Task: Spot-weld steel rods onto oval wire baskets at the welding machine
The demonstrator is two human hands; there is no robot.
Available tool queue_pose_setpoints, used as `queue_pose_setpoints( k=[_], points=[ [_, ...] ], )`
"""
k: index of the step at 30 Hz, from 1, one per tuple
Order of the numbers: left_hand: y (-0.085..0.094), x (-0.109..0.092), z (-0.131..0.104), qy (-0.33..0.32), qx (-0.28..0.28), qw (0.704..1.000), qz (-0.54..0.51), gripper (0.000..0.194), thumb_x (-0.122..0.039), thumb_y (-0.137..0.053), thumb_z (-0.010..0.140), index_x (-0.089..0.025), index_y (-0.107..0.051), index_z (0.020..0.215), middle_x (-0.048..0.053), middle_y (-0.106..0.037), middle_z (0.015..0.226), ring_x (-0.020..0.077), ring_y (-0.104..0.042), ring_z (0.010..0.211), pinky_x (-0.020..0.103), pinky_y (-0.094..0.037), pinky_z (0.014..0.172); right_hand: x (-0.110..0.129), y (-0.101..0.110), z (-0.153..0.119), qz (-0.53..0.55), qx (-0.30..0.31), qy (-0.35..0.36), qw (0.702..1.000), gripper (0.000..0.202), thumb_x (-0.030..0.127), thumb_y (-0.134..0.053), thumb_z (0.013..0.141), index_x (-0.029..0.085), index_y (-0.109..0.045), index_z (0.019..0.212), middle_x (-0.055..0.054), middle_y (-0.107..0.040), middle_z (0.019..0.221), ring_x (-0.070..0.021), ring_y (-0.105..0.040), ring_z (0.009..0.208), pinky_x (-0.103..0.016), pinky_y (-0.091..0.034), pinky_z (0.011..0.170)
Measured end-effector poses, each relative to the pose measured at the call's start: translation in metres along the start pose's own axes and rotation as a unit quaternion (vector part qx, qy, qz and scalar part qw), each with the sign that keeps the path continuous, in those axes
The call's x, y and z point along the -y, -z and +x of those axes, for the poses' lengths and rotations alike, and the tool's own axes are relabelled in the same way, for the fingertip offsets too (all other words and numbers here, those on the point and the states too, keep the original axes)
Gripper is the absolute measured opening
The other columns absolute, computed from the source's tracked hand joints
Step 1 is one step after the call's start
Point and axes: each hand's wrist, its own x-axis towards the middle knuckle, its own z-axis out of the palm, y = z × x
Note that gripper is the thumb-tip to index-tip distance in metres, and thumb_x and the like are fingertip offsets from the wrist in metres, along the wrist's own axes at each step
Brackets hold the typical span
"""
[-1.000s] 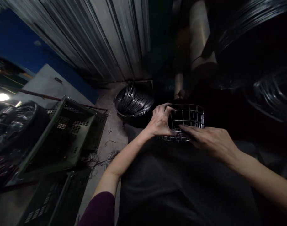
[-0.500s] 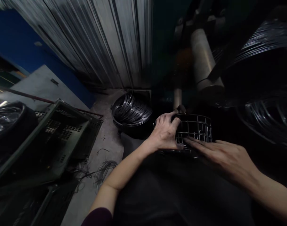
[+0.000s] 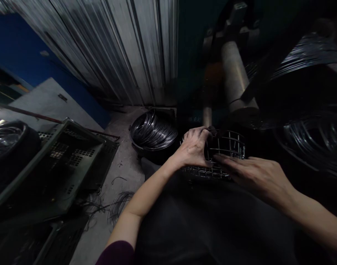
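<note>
The wire basket (image 3: 231, 150) was round and open-meshed, thin bright metal crossing in a grid, with a curved rim on its far side. It sat at about four o'clock from the centre of your view, between your hands. Your left hand (image 3: 194, 147) held its left part, the thumb and fingers curved and spread apart around it. Your right hand (image 3: 256, 175) lay against its near right side, fingers straight and close together; whether they pinched the mesh, I could not tell.

Below the basket, a dark cloth (image 3: 201, 224) spread towards six o'clock. A black tub (image 3: 157, 151) full of coiled wire (image 3: 157, 132) stood on the grey floor (image 3: 135, 162) at nine o'clock from your left hand. Loose wire (image 3: 120, 208) lay at seven o'clock, a green crate (image 3: 74, 173) at nine. Corrugated sheeting (image 3: 115, 48) rose at eleven, a metal cylinder (image 3: 236, 73) stuck out at two, and more shiny wire (image 3: 317, 140) showed at three in deep shadow.

Compared with half a second earlier, basket and hands had shifted slightly towards eleven o'clock in your view, while the cylinder appeared lower. Your left hand kept its hold.
</note>
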Motion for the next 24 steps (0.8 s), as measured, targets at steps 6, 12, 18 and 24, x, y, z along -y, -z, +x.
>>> queue_pose_setpoints(
  k=[6,12,18,24],
  points=[
    [0.009,-0.003,0.005,0.029,0.030,0.999,-0.009,0.077,-0.036,-0.083,0.049,-0.019,-0.046,0.114,0.011,-0.052,0.123,0.0343,-0.049,0.116,0.052,-0.044,0.099,0.002,0.005,-0.003,0.005,0.035,-0.025,0.999,0.034,0.010,-0.044,0.091,0.019,-0.073,0.108,0.001,-0.075,0.094,-0.0107,-0.065,0.059,-0.021,-0.043,0.048],
    [0.012,0.002,0.025,0.078,0.040,0.996,-0.010,0.077,-0.037,-0.082,0.051,-0.023,-0.043,0.116,0.008,-0.051,0.114,0.0332,-0.052,0.110,0.051,-0.047,0.093,-0.008,-0.012,-0.008,0.013,0.120,-0.149,0.981,0.040,0.014,-0.048,0.090,0.028,-0.072,0.118,0.001,-0.075,0.096,-0.0119,-0.063,0.057,-0.022,-0.037,0.043],
    [0.014,0.005,0.035,0.070,0.021,0.997,0.011,0.078,-0.036,-0.082,0.052,-0.017,-0.043,0.118,0.011,-0.052,0.116,0.0347,-0.052,0.112,0.050,-0.048,0.094,-0.008,-0.022,-0.006,0.030,0.061,-0.222,0.973,0.027,0.030,-0.052,0.096,0.026,-0.075,0.109,-0.001,-0.073,0.105,-0.0094,-0.064,0.065,-0.019,-0.036,0.046],
    [0.018,0.007,0.040,0.080,0.017,0.997,0.004,0.080,-0.035,-0.083,0.051,-0.018,-0.044,0.118,0.009,-0.050,0.116,0.0340,-0.052,0.114,0.048,-0.046,0.096,-0.008,-0.021,0.001,0.091,0.065,-0.334,0.936,0.038,0.045,-0.052,0.095,0.015,-0.074,0.093,-0.009,-0.065,0.093,-0.0116,-0.058,0.068,-0.021,-0.040,0.053]
  ],
)
